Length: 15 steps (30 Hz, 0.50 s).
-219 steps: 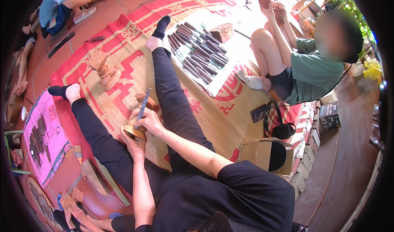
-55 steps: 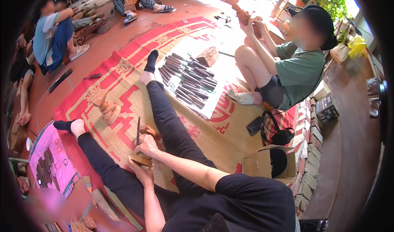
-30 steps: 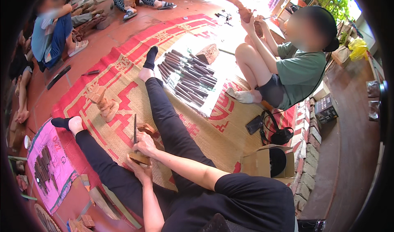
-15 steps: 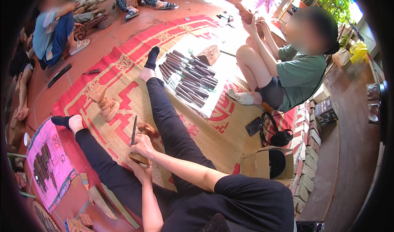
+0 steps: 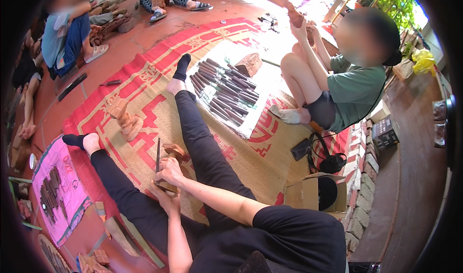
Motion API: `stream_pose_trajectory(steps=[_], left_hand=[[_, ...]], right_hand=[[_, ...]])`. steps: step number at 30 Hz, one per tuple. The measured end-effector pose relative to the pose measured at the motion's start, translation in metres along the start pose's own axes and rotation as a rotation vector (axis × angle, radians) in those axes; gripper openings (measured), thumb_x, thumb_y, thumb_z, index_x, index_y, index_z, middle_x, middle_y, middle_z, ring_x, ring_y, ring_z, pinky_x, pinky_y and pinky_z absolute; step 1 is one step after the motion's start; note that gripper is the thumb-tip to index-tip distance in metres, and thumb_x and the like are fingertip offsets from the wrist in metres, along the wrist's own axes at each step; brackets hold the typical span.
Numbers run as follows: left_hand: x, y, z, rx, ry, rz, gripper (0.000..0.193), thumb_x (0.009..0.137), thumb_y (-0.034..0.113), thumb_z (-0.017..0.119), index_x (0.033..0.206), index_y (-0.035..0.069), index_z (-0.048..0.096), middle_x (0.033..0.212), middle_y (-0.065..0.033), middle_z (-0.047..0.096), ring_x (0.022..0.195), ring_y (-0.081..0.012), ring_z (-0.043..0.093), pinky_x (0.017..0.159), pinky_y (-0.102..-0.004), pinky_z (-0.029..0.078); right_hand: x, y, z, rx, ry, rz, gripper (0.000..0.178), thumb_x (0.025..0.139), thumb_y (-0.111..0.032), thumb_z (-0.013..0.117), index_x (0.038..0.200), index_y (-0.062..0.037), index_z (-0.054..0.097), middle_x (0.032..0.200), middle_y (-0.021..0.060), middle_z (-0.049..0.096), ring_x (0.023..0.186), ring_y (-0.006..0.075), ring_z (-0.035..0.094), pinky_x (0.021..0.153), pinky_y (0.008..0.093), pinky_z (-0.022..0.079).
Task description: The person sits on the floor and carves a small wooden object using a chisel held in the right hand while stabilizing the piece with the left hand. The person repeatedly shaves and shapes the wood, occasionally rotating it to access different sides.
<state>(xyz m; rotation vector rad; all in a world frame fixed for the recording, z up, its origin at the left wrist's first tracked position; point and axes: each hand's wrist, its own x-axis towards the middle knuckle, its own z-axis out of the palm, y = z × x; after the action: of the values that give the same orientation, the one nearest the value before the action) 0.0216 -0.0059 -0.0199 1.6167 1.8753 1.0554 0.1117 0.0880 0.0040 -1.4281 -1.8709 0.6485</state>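
Note:
A brown wooden carving (image 5: 174, 151) is between my legs; its upper end shows beyond my hands and its near end shows just below them. My left hand (image 5: 166, 200) is wrapped round the near end from below. Above it, my right hand (image 5: 170, 171) is closed on a slim dark carving tool (image 5: 158, 150), which sticks up past the knuckles beside the wood. The tool's working end is hidden under my hand. Farther off, another carved wooden figure (image 5: 129, 124) stands on the patterned mat (image 5: 236, 164).
Many dark-handled tools (image 5: 226, 92) lie on a white cloth beyond my right foot, by a wood block (image 5: 249, 64). More tools (image 5: 52, 193) lie on a pink cloth at left. A person (image 5: 354, 80) at right holds a carving. A phone (image 5: 300, 149) and cardboard box (image 5: 301, 193) are nearer.
The whole view has shifted slightly. My hands keep the same grip on the tool and the carving, with almost no movement between them.

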Motion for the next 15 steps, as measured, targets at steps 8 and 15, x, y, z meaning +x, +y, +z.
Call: stream_pose_trajectory(steps=[8,15], left_hand=[[-0.001,0.005,0.001,-0.040,-0.004,0.017,0.106,0.068,0.014,0.084,0.149,0.004,0.016,0.143,-0.0245,0.032,0.130,-0.0460,0.040,0.102,-0.0496,0.043],[0.001,0.009,-0.004,-0.023,0.018,0.000,0.108,0.065,0.010,0.084,0.149,0.006,0.016,0.142,-0.0249,0.033,0.130,-0.0467,0.039,0.102,-0.0497,0.043]], right_hand=[[0.004,0.020,0.014,0.130,-0.016,0.163,0.021,0.057,-0.024,0.069,0.068,-0.0066,0.067,0.075,0.0059,0.065,0.089,0.0237,0.062,0.083,0.0346,0.042],[0.009,-0.001,-0.018,0.441,-0.071,0.533,0.028,0.061,-0.020,0.071,0.082,-0.0014,0.070,0.083,0.0121,0.070,0.076,0.0242,0.067,0.073,0.0356,0.051]])
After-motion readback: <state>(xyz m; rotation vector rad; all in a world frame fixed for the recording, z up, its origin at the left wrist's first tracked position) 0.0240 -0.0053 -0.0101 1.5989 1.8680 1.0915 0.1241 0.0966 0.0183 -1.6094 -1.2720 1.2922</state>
